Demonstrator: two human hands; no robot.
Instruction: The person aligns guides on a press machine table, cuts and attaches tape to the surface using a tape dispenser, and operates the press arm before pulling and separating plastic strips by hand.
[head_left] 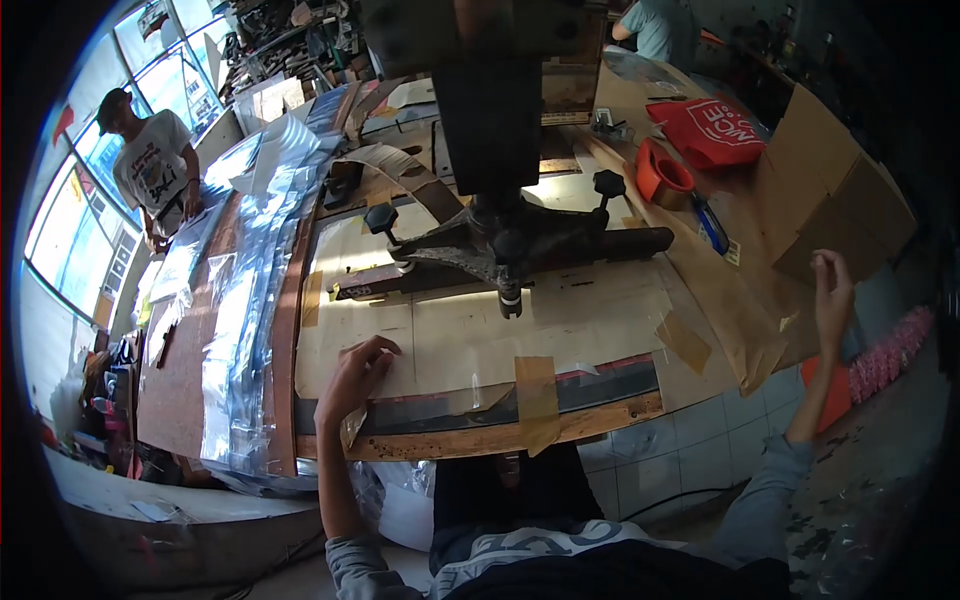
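My left hand [354, 384] rests at the front left of the pale board [450, 345] on the work table. Its fingers are loosely bent and apart, with nothing seen in them. Raised at the right, in front of the cardboard box [835, 190], is my right hand [833, 298]. Its fingers point up, slightly curled, and I make out nothing in them. Between my hands stands a dark metal press head [505, 235] with two black knobs, above a long dark bar [630, 243]. A strip of brown tape [536, 400] crosses the board's front edge.
Clear plastic sheets [265, 270] cover the left side. An orange tape roll [664, 178], a blue-handled tool [711, 228] and a red bag [708, 132] lie at the right. A person [155, 165] stands at the far left; another [660, 30] is at the back. Pink bundled material [890, 358] lies low at right.
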